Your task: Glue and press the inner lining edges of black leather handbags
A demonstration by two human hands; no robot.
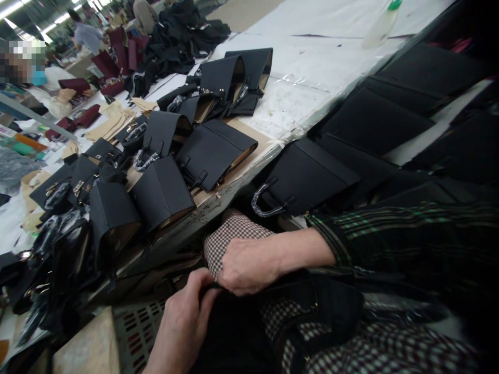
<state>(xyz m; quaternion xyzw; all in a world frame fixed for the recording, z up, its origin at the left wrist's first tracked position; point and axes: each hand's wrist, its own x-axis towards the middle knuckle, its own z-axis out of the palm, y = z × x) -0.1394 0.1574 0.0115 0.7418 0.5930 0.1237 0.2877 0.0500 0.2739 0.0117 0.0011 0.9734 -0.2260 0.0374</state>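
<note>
A black bag (237, 327) lies across the lap, over checked cloth. My left hand (185, 311) comes up from the bottom edge and pinches the bag's dark edge between thumb and forefinger. Right beside it, my right hand (249, 262) is closed with its knuckles up, at the same edge; its fingertips are hidden, so what they grip cannot be made out. A plaid sleeve (382, 239) covers the right forearm. The bag's far side fades into shadow.
Several black handbags stand on the worktable (288, 104) ahead; more, such as one black bag (312, 176), are stacked at right. A plastic crate (142, 332) is at lower left. Maroon bags (80, 85) lie farther off, near a person (54, 88). A green-capped bottle (382, 26) stands at the top.
</note>
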